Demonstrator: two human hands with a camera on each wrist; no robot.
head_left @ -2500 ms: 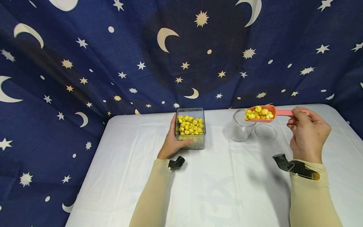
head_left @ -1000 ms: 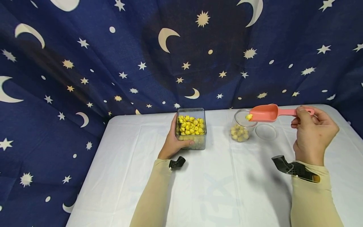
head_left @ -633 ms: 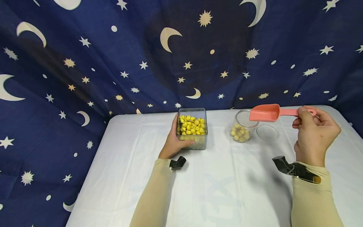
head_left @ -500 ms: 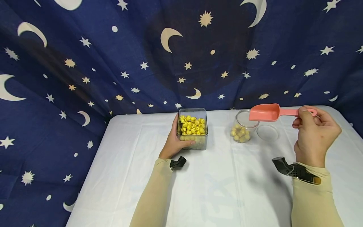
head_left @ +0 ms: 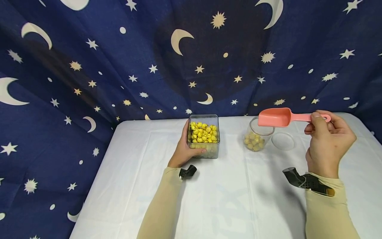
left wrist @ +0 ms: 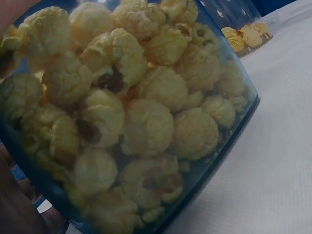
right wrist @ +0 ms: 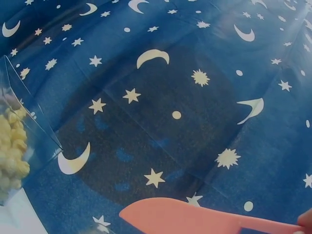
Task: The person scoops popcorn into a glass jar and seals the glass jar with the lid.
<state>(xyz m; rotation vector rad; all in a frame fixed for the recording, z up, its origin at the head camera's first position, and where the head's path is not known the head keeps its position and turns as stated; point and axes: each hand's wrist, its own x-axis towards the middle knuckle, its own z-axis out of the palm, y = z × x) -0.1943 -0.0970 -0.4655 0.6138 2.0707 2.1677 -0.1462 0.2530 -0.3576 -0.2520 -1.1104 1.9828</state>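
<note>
My left hand [head_left: 184,151] grips the left side of a clear square container [head_left: 211,152], its thumb across the front wall. Yellow popcorn [head_left: 204,133] fills much of that container; the left wrist view shows the kernels [left wrist: 146,122] close up through the wall. Between thumb and fingers, my right hand [head_left: 328,142] pinches the handle of a pink scoop [head_left: 275,118]. No popcorn shows in the scoop, which is held above the right part of a round clear jar [head_left: 262,130]. Some popcorn [head_left: 253,142] lies in the jar's lower part.
A clear round lid [head_left: 283,141] lies on the white-covered table [head_left: 221,199] to the right of the jar. Behind the table hangs a dark blue cloth [head_left: 134,43] printed with moons and stars.
The popcorn from the scoop has dropped into the jar, a last piece clinging to the scoop's tip at one second ago. Lately the scoop has shifted slightly left. The left hand keeps its hold.
</note>
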